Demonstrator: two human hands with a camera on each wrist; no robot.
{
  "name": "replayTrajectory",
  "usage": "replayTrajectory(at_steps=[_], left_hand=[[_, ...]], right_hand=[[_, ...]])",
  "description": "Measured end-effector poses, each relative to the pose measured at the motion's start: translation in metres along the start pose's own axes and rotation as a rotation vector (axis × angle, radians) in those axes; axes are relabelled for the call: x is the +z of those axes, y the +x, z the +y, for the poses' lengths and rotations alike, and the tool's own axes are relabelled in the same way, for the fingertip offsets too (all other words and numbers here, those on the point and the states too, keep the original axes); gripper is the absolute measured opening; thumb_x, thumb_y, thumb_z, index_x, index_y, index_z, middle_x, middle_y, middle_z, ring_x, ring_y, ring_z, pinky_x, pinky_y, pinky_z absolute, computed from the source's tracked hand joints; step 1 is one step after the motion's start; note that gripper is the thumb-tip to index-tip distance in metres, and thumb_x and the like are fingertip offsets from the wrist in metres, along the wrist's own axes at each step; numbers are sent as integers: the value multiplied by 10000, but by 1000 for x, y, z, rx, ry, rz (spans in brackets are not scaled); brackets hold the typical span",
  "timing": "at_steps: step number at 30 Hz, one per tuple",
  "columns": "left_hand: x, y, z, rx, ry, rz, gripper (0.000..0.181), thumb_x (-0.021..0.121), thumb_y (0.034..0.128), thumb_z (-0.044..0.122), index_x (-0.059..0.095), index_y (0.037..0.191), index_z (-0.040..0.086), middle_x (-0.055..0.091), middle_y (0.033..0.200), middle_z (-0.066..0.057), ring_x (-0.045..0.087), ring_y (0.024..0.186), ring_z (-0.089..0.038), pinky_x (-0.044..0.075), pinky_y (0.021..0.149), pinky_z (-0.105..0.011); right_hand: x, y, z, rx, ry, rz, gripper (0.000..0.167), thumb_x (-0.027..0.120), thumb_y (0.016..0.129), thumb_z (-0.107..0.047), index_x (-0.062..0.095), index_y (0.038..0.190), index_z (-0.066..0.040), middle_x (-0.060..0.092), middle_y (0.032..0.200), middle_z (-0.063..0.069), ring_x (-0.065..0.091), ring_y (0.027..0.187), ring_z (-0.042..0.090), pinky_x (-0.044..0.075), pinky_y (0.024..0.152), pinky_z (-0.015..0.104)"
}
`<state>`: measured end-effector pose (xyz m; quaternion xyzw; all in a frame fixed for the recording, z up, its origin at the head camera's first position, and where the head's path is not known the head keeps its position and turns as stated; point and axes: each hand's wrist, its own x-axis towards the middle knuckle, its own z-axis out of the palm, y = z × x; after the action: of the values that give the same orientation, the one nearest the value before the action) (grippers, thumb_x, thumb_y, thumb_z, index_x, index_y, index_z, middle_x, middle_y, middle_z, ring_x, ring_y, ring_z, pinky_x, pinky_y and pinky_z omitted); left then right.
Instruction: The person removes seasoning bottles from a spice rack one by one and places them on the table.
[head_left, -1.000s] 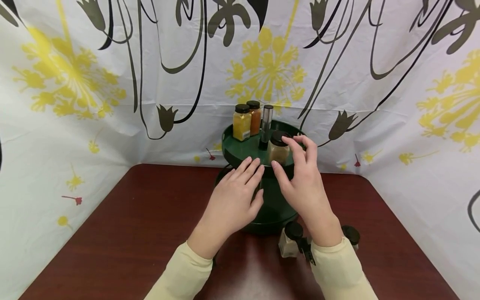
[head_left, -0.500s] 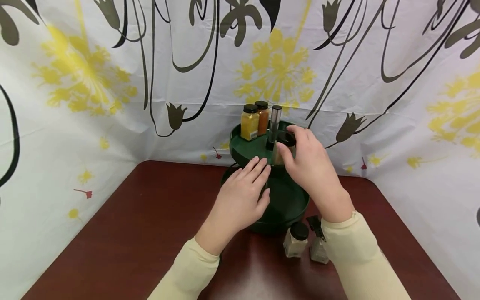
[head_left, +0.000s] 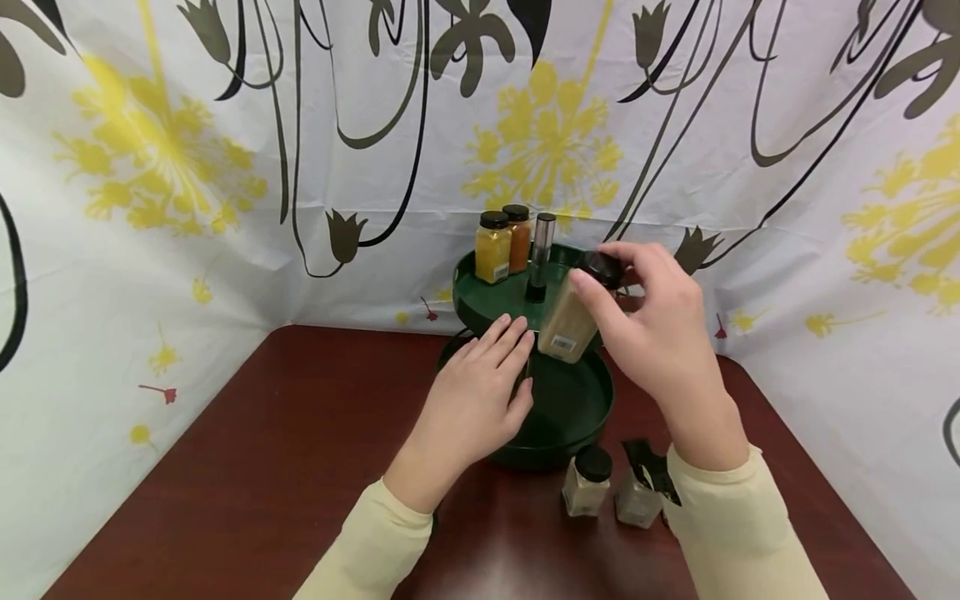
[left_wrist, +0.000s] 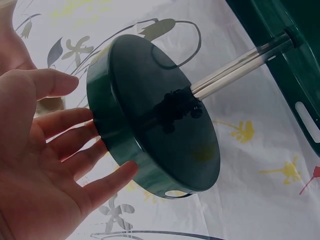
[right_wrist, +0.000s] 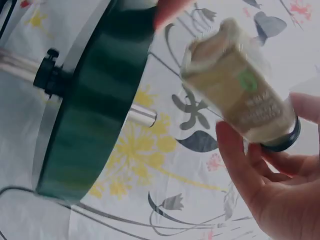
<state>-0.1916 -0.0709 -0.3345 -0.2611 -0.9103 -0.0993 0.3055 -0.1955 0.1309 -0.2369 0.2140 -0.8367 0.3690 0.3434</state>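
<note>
My right hand (head_left: 656, 325) grips a spice jar (head_left: 570, 321) of tan powder by its black lid, tilted, in front of the upper tier's right side. In the right wrist view the jar (right_wrist: 240, 90) shows a green label mark, and the thumb and fingers close round its lid end. My left hand (head_left: 480, 392) has its fingers stretched out, and their tips touch the rim of the green two-tier rack (head_left: 480, 312). The left wrist view shows those fingertips against the side of the upper tray (left_wrist: 117, 120). A yellow spice jar (head_left: 492, 248) and an orange one (head_left: 517, 240) stand on the upper tier.
The rack's metal pole (head_left: 542, 254) rises through the upper tier. Its lower tray (head_left: 562, 408) sits on the dark red table (head_left: 315, 467). Two jars, a pale one (head_left: 587, 483) and a greyish one (head_left: 637, 500), stand in front, near the right sleeve. Patterned cloth hangs behind.
My right hand has taken hold of the tan jar on the upper tier, lifted it off and moved it toward the right, tilting it. The left hand has stayed at the rim.
</note>
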Motion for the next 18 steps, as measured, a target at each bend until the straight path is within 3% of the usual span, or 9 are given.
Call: replayTrajectory(at_steps=[7,13,18], left_hand=[[-2,3,-2,-4,11,-5,549,683,1037,310,584,1541,119,529,1634,-46,456,1568,-224,482,1216,-449],[0,3,-3,15,-7,8,511,643,1061,307,596,1529,108,539,1627,-57,458,1567,-232,470,1227,-441],[3,2,-4,38,-15,52,494,657,1050,279,619,1506,93,571,1598,-70,493,1543,-235,467,1230,-422]], right_hand=[[-11,-15,-3,166,32,-208,427,708,1027,-410,670,1324,-105,737,1230,96,723,1100,230,513,823,80],[-9,-35,2,177,-39,-370,400,766,974,-473,697,1218,-165,749,1004,23,695,825,143,562,704,247],[0,-50,13,143,-71,-506,298,768,965,-494,770,1093,-225,708,864,-62,611,709,64,525,651,267]])
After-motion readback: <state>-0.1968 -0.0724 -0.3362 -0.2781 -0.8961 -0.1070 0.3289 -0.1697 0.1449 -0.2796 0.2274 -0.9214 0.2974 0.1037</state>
